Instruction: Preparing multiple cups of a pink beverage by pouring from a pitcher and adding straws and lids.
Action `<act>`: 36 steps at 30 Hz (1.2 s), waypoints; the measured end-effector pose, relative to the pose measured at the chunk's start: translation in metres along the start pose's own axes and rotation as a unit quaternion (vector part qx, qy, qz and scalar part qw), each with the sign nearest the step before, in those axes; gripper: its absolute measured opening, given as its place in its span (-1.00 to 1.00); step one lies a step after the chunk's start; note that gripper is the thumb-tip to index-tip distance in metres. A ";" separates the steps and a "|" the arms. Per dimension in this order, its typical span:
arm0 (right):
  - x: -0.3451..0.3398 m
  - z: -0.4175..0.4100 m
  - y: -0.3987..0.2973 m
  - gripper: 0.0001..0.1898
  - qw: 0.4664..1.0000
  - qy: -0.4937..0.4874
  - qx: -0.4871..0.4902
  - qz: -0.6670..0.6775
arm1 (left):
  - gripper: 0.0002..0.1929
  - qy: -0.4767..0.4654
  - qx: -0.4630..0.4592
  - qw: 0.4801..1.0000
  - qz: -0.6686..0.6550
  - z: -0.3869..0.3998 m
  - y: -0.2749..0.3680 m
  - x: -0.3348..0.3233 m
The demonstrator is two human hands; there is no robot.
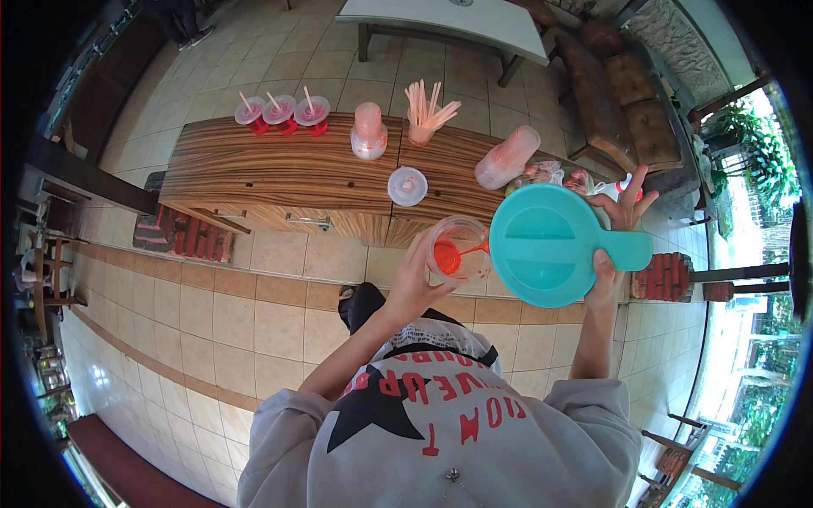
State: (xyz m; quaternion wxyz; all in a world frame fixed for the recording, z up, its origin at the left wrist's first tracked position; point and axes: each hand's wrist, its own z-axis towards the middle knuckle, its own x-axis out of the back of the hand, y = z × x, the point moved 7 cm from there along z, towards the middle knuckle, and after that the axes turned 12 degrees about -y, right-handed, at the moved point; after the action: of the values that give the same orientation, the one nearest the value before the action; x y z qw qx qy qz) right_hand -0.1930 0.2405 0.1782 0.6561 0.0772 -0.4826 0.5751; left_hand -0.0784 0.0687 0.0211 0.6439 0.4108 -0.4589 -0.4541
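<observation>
My left hand (411,272) grips a clear plastic cup (458,233), tilted so its mouth faces up toward me. Red liquid (446,257) covers part of the cup's bottom. A turquoise lidded pitcher (546,244) is in my right hand (606,276), with some fingers raised past the rim. From the pitcher's left edge a red stream (475,247) runs into the cup. Both are held in front of the wood-grain cabinet. The pitcher's body is mostly hidden beneath its lid.
On the wood-grain cabinet (286,168) stand three lidded red drinks with straws (279,111), upside-down stacked cups (368,130), a cup of straws (424,120), a stack of lids (407,187), a tilted cup stack (508,157) and bagged items (543,173). A white table (444,22) is beyond.
</observation>
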 end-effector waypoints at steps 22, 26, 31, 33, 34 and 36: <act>0.004 0.002 -0.008 -0.31 1.000 0.009 0.013 -0.009 | -0.20 -0.006 -0.005 1.000 0.007 -0.003 0.003 -0.001; 0.006 0.004 -0.010 -0.31 1.000 0.007 0.027 -0.013 | -0.19 -0.010 0.003 1.000 -0.003 -0.002 0.002 -0.001; 0.005 0.004 -0.008 -0.29 1.000 -0.003 0.019 -0.016 | -0.19 -0.007 0.001 1.000 -0.001 -0.004 0.001 -0.001; 0.005 0.003 -0.007 -0.28 1.000 0.003 0.012 -0.012 | -0.19 -0.009 0.000 1.000 -0.001 -0.003 0.001 -0.001; 0.005 0.003 -0.007 -0.28 1.000 0.003 0.012 -0.013 | -0.18 -0.010 -0.006 1.000 0.002 -0.002 0.002 -0.001; 0.005 0.004 -0.008 -0.27 1.000 -0.001 0.012 -0.011 | -0.18 -0.010 -0.011 1.000 0.005 -0.002 0.003 -0.001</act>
State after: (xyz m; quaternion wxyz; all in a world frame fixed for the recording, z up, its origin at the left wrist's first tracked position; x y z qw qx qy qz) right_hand -0.1888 0.2384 0.1875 0.6607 0.0908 -0.4751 0.5740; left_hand -0.0761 0.0702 0.0231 0.6459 0.3965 -0.4628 -0.4598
